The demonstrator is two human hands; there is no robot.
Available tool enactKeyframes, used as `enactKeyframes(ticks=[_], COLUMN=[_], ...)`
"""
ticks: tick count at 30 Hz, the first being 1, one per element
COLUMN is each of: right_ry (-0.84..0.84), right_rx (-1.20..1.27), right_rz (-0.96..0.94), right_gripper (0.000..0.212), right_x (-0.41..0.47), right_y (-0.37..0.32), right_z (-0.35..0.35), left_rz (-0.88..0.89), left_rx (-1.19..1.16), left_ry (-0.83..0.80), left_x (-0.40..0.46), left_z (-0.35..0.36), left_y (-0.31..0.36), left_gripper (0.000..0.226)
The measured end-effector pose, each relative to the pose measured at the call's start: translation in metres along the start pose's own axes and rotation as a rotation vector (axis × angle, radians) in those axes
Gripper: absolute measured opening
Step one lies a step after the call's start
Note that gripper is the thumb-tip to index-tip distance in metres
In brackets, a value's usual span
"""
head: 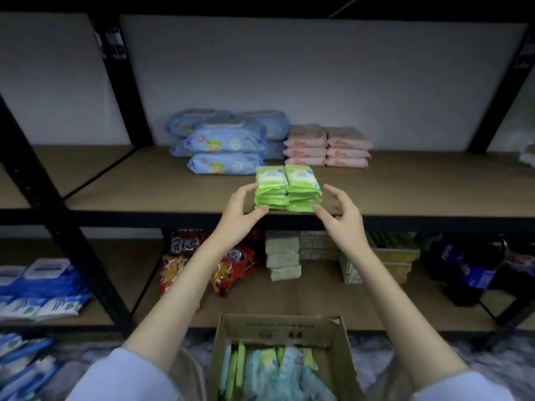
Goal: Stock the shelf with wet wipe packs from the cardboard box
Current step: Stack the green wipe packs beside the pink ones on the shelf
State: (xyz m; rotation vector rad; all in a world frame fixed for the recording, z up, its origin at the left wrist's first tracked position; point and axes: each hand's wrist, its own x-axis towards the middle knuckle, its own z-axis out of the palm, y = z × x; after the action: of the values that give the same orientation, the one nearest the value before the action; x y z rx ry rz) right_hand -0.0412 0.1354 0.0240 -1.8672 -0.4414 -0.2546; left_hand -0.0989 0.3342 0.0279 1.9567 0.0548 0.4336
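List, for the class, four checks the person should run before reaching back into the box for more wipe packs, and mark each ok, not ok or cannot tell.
1. Green packs rest on the shelf board: ok, though near its front edge.
2. Left hand off the green stacks: not ok, fingers touch them.
3. Right hand free: ok, open and holding nothing.
4. Cardboard box holds more packs: ok.
5. Free board beside the pink packs: ok.
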Motion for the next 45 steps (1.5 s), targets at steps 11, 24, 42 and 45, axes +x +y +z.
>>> enactKeyframes(ticks=[11, 24, 42, 45], right_ry=[-0.328, -0.507, -0.644, -0.693], right_rx=[-0.169, -0.182, -0.076, -0.184], right_rz=[0.363, 0.979, 1.145, 1.009], right_gripper=[0.024, 0.02, 0.035, 0.045], right_x=[-0.124, -0.191, -0.154, -0.154], right_y=[0.123, 0.247, 0.336, 0.345], right_z=[0.024, 0.09, 0.272, 0.284], left_rz=[-0.402, -1.104, -1.087, -1.089], left_rx=[0.057, -0.003, 0.014, -0.104], left_ry=[-0.224, -0.075, 0.256, 0.303], left_x=[-0.119, -0.206, -0.184, -0.188], left_z=[0.059, 0.105, 0.146, 0.154], left_y=[-0.124, -0.288, -0.396, -0.406], left_gripper=[0.025, 0.025, 0.024, 0.03])
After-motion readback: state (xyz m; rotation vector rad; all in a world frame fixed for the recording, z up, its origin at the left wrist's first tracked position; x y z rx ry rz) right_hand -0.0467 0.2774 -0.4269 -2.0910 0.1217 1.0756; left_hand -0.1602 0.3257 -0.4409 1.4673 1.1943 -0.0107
